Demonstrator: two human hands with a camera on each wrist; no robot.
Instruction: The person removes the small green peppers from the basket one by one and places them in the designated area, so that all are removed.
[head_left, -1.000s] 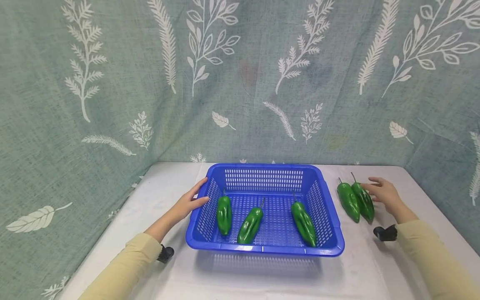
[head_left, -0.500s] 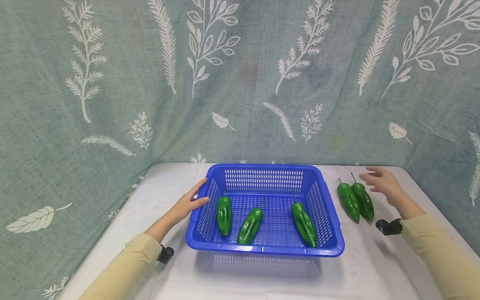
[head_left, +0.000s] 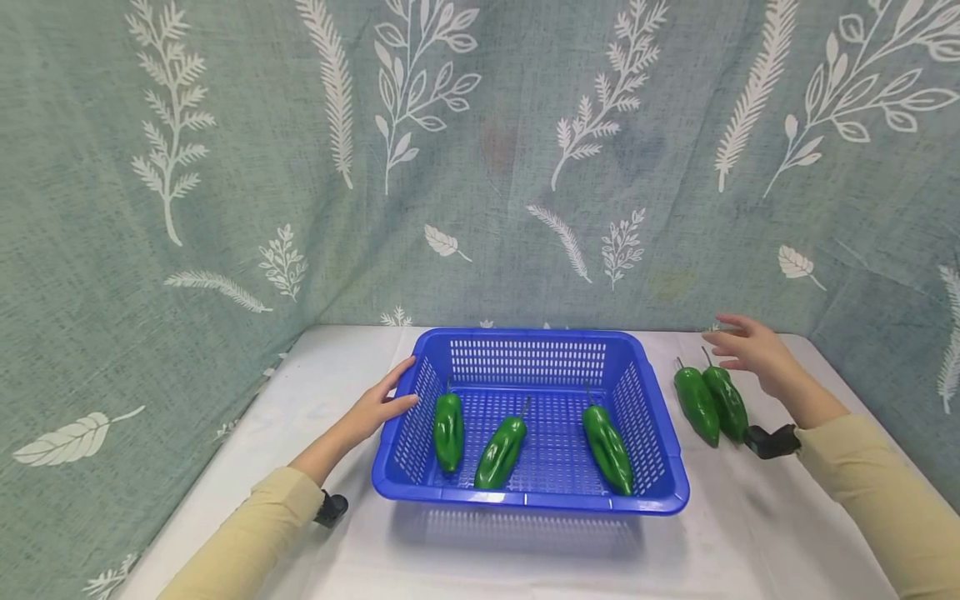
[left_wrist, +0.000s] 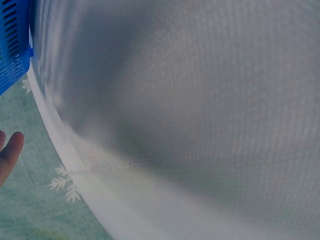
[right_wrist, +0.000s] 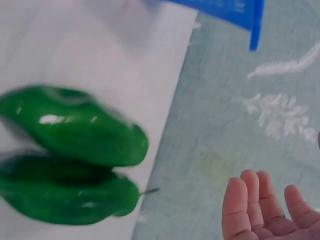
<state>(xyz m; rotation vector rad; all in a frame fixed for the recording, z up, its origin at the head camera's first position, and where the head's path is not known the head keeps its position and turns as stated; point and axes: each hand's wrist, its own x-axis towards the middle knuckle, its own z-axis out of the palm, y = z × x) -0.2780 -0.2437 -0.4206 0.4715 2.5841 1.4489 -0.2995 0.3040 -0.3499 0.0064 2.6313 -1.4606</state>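
A rectangular blue plastic basket [head_left: 525,500], its walls and floor pierced by rows of slots, stands mid-tabletop. Inside lie three glossy, dented green peppers with thin stems: the left pepper [head_left: 448,432], the middle pepper [head_left: 500,452], slanting near-left, and the right pepper [head_left: 607,448], slanting near-right. The left hand [head_left: 371,410] is spread wide at the basket's left rim, thumb and fingers extended. The right hand [head_left: 756,350] is wide too, its fingers apart and gently bent, above the far stem ends of two tapered, shiny peppers [head_left: 697,406] lying side by side right of the basket. Smooth white covering spans the tabletop [head_left: 315,383]; a woven grey-green cloth [head_left: 480,267] with white leaf prints hangs behind.
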